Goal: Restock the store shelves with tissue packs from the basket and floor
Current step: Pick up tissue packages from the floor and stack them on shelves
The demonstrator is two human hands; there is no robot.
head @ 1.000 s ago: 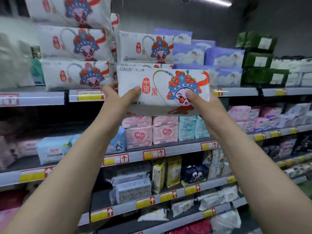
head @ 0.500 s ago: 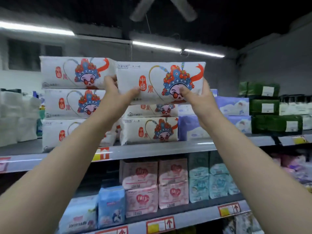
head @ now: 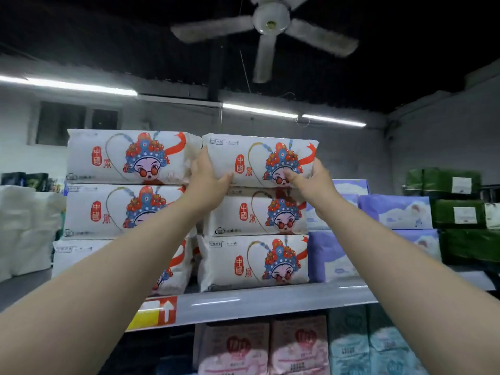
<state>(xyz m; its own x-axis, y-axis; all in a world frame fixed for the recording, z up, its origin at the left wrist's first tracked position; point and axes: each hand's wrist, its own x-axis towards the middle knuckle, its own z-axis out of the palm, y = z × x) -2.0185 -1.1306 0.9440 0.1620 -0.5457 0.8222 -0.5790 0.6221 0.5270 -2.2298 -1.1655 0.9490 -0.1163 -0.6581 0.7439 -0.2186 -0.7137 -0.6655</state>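
Observation:
I hold a white tissue pack (head: 254,158) printed with an opera-doll face, up at the top of the right stack on the top shelf (head: 270,299). My left hand (head: 207,177) grips its left end and my right hand (head: 308,180) grips its lower right edge, thumb on the front. The pack sits on or just above two matching packs (head: 257,239). A stack of three matching packs (head: 127,185) stands directly to the left, level with it.
Purple packs (head: 392,212) and green packs (head: 460,212) fill the shelf to the right. White bundles (head: 24,226) stand at the left. Pink and teal packs (head: 297,347) sit on the shelf below. A ceiling fan (head: 270,23) hangs overhead.
Both hands have lifted the pack from mid-shelf height up to the top of the right stack and pushed it back beside the left stack's top pack.

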